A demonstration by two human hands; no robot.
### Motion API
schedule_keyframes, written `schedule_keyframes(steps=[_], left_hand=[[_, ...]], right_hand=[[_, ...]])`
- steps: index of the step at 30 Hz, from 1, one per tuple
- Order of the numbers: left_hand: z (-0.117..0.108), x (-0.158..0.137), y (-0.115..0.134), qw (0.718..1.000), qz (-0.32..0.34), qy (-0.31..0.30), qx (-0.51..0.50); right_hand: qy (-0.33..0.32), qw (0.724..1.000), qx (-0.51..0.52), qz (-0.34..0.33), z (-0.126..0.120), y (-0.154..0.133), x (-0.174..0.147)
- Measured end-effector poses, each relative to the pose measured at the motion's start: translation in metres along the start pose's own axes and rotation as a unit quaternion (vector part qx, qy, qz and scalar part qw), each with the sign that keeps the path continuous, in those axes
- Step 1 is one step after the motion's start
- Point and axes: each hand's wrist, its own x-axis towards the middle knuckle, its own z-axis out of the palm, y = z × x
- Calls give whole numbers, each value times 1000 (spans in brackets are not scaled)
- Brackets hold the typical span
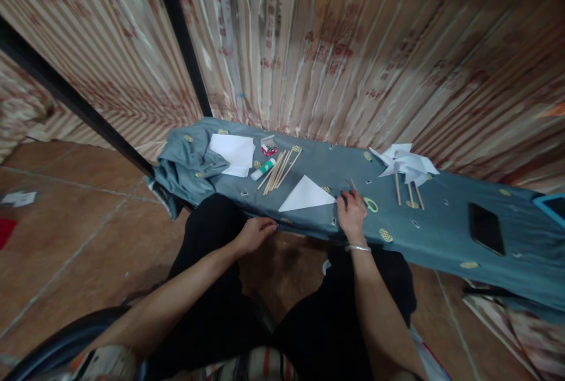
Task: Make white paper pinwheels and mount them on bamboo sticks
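Observation:
My right hand [352,211] lies on the cloth with its fingers bent at the scissors [371,205]; a green handle loop shows to its right and the blades stick out beyond the fingertips. Beside its thumb is the tip of a white paper triangle [306,195], which lies flat. My left hand [257,234] is at the bench's front edge, thumb and fingers pressed together; anything between them is too small to make out. Behind the triangle are several wooden sticks [277,174], a green and white glue stick [263,169] and a small red and white box [269,146].
White paper sheets [232,152] lie at the left of the cloth-covered bench [318,160]. White paper pinwheels [404,162] on sticks lie at the right, then a dark phone [486,228] and a blue-edged object [551,206]. A black pole [185,39] rises behind the bench's left end.

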Motion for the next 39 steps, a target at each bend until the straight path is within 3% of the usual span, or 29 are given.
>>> schedule_keyframes(steps=[4,10,19,28,34,37,39], left_hand=[[10,13,9,957,-142,27,-252],[12,22,25,900,-210,38,-381],[13,29,24,883,-244,26,-401],[12,35,20,880,-263,27,-394],[11,36,21,881,-260,24,-395],[11,36,21,888,-255,12,-383],[12,35,21,909,-229,9,-348]], right_hand=[[-41,999,-7,-14,-3,-2,-5],[-55,997,37,-25,-6,-1,-8],[-71,991,102,-42,-10,0,-3],[-130,984,76,-92,-3,-32,1],[-129,976,162,-69,6,-42,5],[-104,968,217,-67,2,-40,9],[-85,966,240,-56,-2,-37,11]])
